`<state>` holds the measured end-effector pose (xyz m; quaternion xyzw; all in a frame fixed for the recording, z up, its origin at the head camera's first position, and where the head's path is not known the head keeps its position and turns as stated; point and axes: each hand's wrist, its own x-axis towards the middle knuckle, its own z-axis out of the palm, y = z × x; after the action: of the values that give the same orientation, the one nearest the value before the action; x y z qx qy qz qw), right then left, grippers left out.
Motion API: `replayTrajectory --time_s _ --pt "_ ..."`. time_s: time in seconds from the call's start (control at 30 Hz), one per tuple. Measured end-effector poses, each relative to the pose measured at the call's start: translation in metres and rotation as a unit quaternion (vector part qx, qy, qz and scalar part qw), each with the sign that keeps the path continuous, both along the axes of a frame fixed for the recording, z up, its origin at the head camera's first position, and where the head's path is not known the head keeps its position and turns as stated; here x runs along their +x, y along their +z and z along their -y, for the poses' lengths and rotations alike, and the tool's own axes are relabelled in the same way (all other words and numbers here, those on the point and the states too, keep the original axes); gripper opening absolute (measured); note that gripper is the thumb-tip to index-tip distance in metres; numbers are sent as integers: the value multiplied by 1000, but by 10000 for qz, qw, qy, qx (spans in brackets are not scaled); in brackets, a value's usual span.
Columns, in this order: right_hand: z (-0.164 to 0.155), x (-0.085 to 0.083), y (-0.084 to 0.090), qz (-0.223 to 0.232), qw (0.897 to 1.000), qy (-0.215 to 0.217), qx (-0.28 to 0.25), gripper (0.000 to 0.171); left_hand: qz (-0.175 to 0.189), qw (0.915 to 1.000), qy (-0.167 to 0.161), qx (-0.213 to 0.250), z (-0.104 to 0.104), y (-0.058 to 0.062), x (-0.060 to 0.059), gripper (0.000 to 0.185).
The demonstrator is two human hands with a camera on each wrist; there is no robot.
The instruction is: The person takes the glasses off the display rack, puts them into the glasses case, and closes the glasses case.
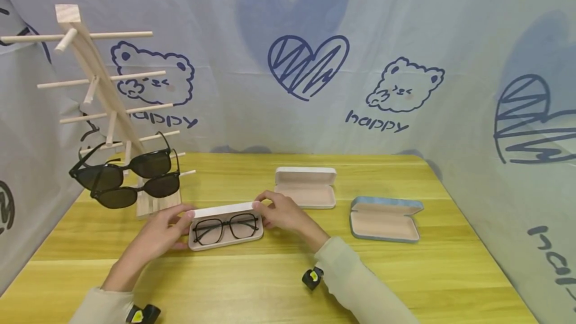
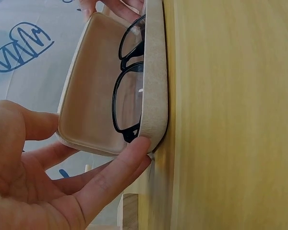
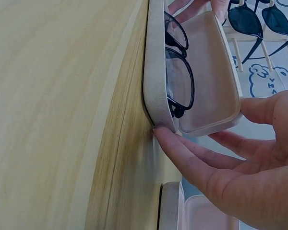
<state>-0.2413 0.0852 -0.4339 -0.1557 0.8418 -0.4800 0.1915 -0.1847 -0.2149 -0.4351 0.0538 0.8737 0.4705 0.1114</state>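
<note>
A cream glasses case (image 1: 225, 238) lies open on the yellow table (image 1: 405, 274), with black-framed clear glasses (image 1: 225, 228) inside it. My left hand (image 1: 180, 221) holds the case's left end, a finger at the base corner and the thumb behind the half-raised lid (image 1: 222, 210). My right hand (image 1: 270, 211) holds the right end the same way. The left wrist view shows the glasses (image 2: 127, 86) between lid (image 2: 91, 81) and base, my fingertip (image 2: 140, 144) on the corner. The right wrist view shows the case (image 3: 211, 76), the glasses (image 3: 180, 81) and my fingers (image 3: 182, 148) under the base.
A second cream case (image 1: 308, 186) stands open behind the hands, and a blue case (image 1: 384, 219) lies open to the right. At the back left a wooden rack (image 1: 96, 79) carries two pairs of dark sunglasses (image 1: 123, 174). A printed cloth backdrop surrounds the table.
</note>
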Motion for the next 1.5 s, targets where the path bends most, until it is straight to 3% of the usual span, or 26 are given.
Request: replayTrajectory --time_s 0.23,0.6,1.03,1.5 --pt "-1 2 1 -12 9999 114 35 32 -110 9998 -100 121 1 -1 2 54" --pt "-5 2 2 61 9996 276 -16 29 5 9998 -136 176 2 1 4 46" --pt "-7 1 0 -1 9992 397 -37 25 -363 9991 -210 -7 1 0 6 36" --pt "-7 0 -2 47 9991 411 -94 24 -245 9994 -214 96 2 1 7 31"
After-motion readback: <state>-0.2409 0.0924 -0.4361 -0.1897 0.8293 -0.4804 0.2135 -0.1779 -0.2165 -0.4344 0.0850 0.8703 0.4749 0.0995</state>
